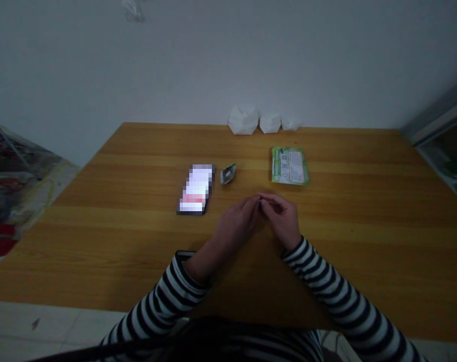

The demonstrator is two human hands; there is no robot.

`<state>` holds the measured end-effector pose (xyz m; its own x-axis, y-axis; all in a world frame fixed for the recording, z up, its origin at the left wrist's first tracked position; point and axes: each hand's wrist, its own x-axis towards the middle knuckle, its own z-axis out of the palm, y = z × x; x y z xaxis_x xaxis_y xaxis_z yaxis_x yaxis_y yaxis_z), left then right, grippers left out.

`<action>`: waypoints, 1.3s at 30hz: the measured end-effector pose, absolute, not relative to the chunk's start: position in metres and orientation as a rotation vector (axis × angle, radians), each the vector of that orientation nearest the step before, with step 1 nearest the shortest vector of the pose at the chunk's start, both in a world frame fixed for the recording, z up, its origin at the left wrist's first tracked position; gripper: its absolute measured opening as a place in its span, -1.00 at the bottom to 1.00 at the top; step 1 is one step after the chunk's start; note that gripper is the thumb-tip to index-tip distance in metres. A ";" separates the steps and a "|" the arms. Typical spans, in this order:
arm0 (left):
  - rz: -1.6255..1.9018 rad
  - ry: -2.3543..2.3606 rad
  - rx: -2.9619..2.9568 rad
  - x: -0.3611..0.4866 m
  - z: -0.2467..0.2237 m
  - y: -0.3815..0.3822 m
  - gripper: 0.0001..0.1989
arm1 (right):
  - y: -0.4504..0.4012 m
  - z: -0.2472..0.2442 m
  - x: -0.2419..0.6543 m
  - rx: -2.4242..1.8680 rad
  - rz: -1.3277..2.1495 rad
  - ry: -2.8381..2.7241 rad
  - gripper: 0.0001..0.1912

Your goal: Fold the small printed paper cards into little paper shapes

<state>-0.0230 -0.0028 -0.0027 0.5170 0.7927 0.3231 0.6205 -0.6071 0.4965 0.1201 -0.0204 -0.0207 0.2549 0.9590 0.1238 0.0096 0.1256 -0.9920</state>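
Note:
My left hand (238, 221) and my right hand (283, 216) meet fingertip to fingertip above the wooden table (138, 231). Both are closed in a pinch. A tiny pale speck shows between the fingertips, too small to name. Beyond my left hand lies a small torn-looking packet, silvery with a green edge (227, 174). A flat green and white printed packet (290, 166) rests beyond my right hand. To the left of the small packet is a phone (196, 190), its lit screen blurred out.
Three crumpled white tissues (243, 120) sit in a row at the table's back edge, against the wall (198, 65). At the right stands a shelf or cabinet (447, 141). Bagged items and something red (0, 239) are on the floor side at the left.

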 end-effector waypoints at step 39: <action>1.058 0.927 1.086 -0.019 -0.009 0.011 -0.65 | -0.022 -0.023 0.146 -1.207 0.694 -1.614 -0.84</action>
<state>-0.0193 0.0108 -0.0093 0.2449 0.9669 -0.0721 -0.1989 0.1228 0.9723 0.1460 -0.0220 -0.0230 -0.0403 0.9324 0.3591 0.3807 0.3466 -0.8573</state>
